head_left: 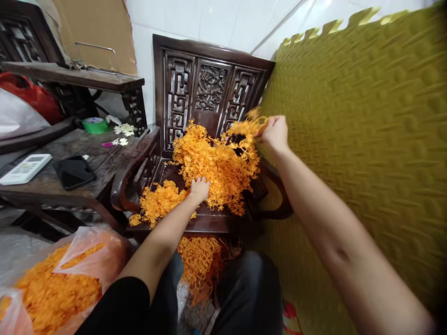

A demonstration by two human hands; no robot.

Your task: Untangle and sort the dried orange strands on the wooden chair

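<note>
A big heap of orange plastic flower pieces (pixel 213 163) lies on the seat of a dark carved wooden chair (pixel 209 83). My left hand (pixel 199 188) is sunk knuckles-up into the front of the heap, fingers curled among the pieces. My right hand (pixel 275 134) is raised at the heap's upper right by the armrest, pinched on a tangled strand of the orange pieces (pixel 249 125) that hangs blurred from it. A smaller clump (pixel 159 202) lies at the seat's front left. More orange pieces (pixel 200 263) hang below the seat between my knees.
A yellow-green foam mat (pixel 356 153) stands upright on the right. A plastic bag of orange pieces (pixel 59 284) sits at lower left. On the dark side table (pixel 104 160) lie a white remote (pixel 25 168), a black phone (pixel 74 172), a green tape roll (pixel 95 124) and white flowers (pixel 124 130).
</note>
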